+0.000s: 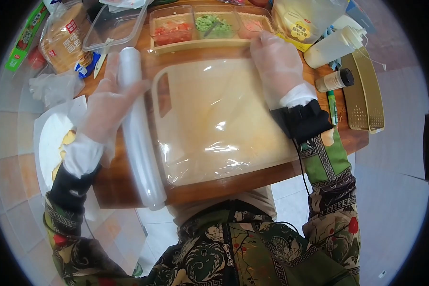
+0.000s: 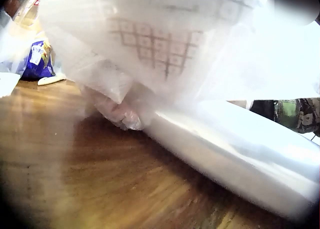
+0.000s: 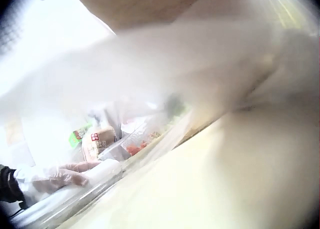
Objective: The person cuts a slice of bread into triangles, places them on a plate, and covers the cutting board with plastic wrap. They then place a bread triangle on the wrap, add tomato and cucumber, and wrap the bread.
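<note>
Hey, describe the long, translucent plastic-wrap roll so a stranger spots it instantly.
Start at the brown wooden table and find the large, flat, cream-coloured cutting board. Along its left side lies the long, whitish translucent plastic-wrap roll, with the clear-gloved left hand holding it nearer its far end. Unlike the flat board, it's a smooth, shiny cylinder.
</note>
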Available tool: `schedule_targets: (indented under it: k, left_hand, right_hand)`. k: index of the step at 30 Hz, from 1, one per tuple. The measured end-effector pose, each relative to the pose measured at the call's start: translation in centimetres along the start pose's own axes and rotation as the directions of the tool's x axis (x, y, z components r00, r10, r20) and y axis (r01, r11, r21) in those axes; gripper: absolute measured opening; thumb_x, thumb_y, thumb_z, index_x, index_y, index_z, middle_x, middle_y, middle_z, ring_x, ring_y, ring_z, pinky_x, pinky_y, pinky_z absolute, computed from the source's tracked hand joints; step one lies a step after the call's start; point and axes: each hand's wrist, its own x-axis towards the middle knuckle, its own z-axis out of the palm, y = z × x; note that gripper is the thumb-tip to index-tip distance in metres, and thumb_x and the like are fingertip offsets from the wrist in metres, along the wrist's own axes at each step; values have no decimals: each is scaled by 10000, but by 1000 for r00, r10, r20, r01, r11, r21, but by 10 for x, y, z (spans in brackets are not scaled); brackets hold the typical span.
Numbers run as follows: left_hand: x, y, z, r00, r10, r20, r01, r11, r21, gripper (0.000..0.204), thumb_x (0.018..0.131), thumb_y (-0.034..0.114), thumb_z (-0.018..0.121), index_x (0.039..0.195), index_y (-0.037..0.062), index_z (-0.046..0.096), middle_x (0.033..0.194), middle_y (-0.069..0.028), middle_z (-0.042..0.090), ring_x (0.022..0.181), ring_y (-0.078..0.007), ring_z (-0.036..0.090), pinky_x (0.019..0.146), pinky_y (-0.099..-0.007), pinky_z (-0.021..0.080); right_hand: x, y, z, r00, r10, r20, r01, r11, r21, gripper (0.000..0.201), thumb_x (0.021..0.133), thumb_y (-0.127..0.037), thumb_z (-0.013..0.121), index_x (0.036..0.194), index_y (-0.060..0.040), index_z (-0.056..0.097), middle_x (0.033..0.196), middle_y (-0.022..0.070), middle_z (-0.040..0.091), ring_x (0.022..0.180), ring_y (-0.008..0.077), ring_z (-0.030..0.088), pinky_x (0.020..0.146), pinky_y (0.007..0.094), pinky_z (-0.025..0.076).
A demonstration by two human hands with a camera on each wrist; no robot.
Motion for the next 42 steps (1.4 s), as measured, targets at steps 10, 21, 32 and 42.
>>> schedule_targets:
  k: [10, 21, 32, 42]
  left_hand:
    - [-5, 0, -1, 1000, -22, 1, 22, 1000, -13, 1044, 830, 467, 789, 1621, 26, 270, 1310, -195, 674, 1115, -235, 687, 960, -307, 508]
    - [-57, 54, -16, 768, 627, -128, -501, 713, 490, 562, 853, 179, 804, 1374, 82, 616, 1036, -154, 672, 987, -342, 659, 857, -417, 541]
    - [-111, 72, 30, 632, 689, 355, -771, 510, 381, 400, 702, 58, 775, 1088, 137, 703, 1046, -77, 647, 1046, -355, 636, 861, -467, 531]
    - [-34, 77, 46, 629, 524, 575, -758, 244, 605, 568, 824, 66, 629, 1388, 130, 614, 1358, -58, 637, 1446, -379, 398, 1208, -540, 311]
  right_hand:
    - [-8, 18, -47, 850, 492, 186, -519, 843, 142, 306, 976, -316, 576, 1110, -89, 732, 1102, 155, 725, 1051, 351, 687, 875, 454, 558]
    - [-101, 20, -99, 920, -393, -1, 269, 627, 731, 261, 843, -212, 756, 1069, -87, 723, 853, 51, 677, 839, 258, 709, 684, 394, 563]
    - [-122, -15, -90, 726, -682, 86, 570, 667, 480, 293, 835, -154, 646, 1122, -103, 677, 1023, -1, 652, 846, 177, 624, 699, 327, 498]
    - [-129, -15, -87, 740, -665, 100, 558, 690, 461, 276, 850, -144, 622, 1120, -115, 671, 1027, -14, 628, 903, 159, 606, 734, 323, 484]
